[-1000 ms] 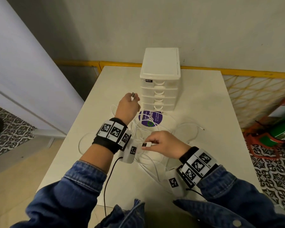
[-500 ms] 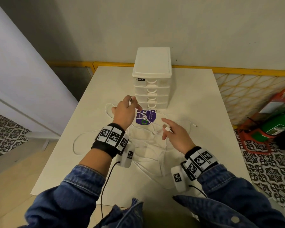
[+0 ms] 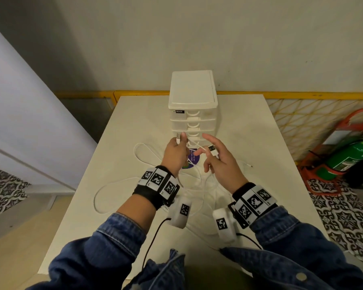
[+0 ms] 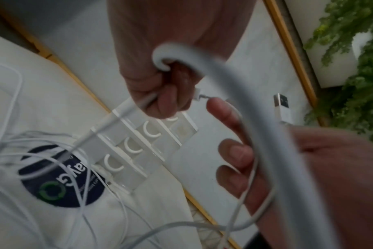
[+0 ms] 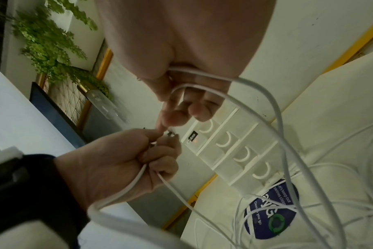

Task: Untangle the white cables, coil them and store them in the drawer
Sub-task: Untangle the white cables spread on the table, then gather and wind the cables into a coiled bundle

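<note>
Several tangled white cables [image 3: 199,185] lie on the white table [image 3: 249,126] in front of a small white drawer unit [image 3: 192,105] whose drawers are closed. My left hand [image 3: 177,147] is raised before the drawers and grips one cable with its plug [image 3: 178,141] sticking up. In the left wrist view, the left hand [image 4: 160,87] is closed around that cable [image 4: 224,70]. Close beside it, my right hand [image 3: 211,152] pinches a cable just behind a USB plug [image 3: 212,148], its other fingers spread. Loops hang from both hands down to the tangle [image 5: 309,193].
A round purple sticker [image 3: 192,161] lies on the table under the cables, just before the drawer unit. A green extinguisher in a red stand [image 3: 348,158] is on the floor at the right. A yellow rail [image 3: 291,95] runs behind the table.
My right hand lifted from the tangle and moved forward with the USB plug, ending beside my left hand. The left hand stayed raised near the drawers.
</note>
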Available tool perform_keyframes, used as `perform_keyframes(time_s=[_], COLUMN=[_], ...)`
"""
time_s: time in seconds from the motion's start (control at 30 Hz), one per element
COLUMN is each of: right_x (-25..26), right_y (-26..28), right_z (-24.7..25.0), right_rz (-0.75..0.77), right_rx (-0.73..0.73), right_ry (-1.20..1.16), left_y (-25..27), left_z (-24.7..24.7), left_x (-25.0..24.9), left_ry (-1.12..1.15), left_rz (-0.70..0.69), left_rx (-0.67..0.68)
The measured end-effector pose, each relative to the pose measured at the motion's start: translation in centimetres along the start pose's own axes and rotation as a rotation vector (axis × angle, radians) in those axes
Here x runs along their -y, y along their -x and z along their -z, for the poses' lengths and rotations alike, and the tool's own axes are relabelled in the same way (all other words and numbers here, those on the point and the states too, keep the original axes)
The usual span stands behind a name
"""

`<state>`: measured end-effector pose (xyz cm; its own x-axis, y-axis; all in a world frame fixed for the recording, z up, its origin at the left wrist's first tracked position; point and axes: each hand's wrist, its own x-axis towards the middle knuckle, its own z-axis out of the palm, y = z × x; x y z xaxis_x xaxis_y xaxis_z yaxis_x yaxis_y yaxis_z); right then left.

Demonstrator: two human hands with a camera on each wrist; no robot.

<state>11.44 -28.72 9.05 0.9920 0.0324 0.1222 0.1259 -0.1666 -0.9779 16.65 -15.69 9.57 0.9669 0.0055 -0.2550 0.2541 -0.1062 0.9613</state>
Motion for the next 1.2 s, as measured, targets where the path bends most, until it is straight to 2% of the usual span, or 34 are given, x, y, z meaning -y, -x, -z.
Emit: perform_keyframes(time_s=[0.1, 0.2, 0.3, 0.4, 0.5, 0.6, 0.7, 0.83, 1.0, 1.13, 1.2], right_x=[0.1, 0.0, 0.2, 1.2, 3.0, 4.6, 5.1, 4.5, 4.2, 4.7, 4.7], right_y=[0.0, -0.2, -1.0, -1.9, -2.8, -3.9, -4.7, -4.8, -4.5, -4.3, -3.9], right_z=[-0.5, -0.8, -0.5, 0.2, 0.4, -0.6, -1.0, -0.7, -0.9, -0.8, -0.8], right_rz=[-0.002, -0.061, -0.15, -0.132, -0.147, -0.207, -0.262, -0.308, -0.307, -0.301, -0.263], right_rx=[0.051, 0.075, 0.058, 0.023, 0.044, 0.093, 0.083, 0.092, 0.114, 0.119, 0.107], right_ry=[-0.013, 0.015, 0.044, -0.018, -0.006, 0.121, 0.111, 0.038, 0.015, -0.162, -0.189], left_y=[-0.1, -0.2, -0.3, -0.3, -0.1, 0.5, 1.0, 0.5, 0.4, 0.8, 0.6], left_z=[0.4, 0.6, 0.8, 1.3, 1.1, 0.4, 0.3, 1.1, 1.3, 1.3, 1.3], left_x=[-0.7, -1.3, -1.8, -2.1, -2.4, -3.0, -3.7, -3.4, -3.2, -3.8, -4.0], left_ry=[0.011, 0.068, 0.119, 0.151, 0.089, 0.052, 0.15, 0.157, 0.143, 0.204, 0.189], left_rz=[-0.004, -0.082, -0.154, -0.21, -0.261, -0.313, -0.3, -0.298, -0.283, -0.238, -0.247], left_rx=[0.064, 0.121, 0.136, 0.142, 0.139, 0.17, 0.146, 0.086, 0.118, 0.204, 0.162])
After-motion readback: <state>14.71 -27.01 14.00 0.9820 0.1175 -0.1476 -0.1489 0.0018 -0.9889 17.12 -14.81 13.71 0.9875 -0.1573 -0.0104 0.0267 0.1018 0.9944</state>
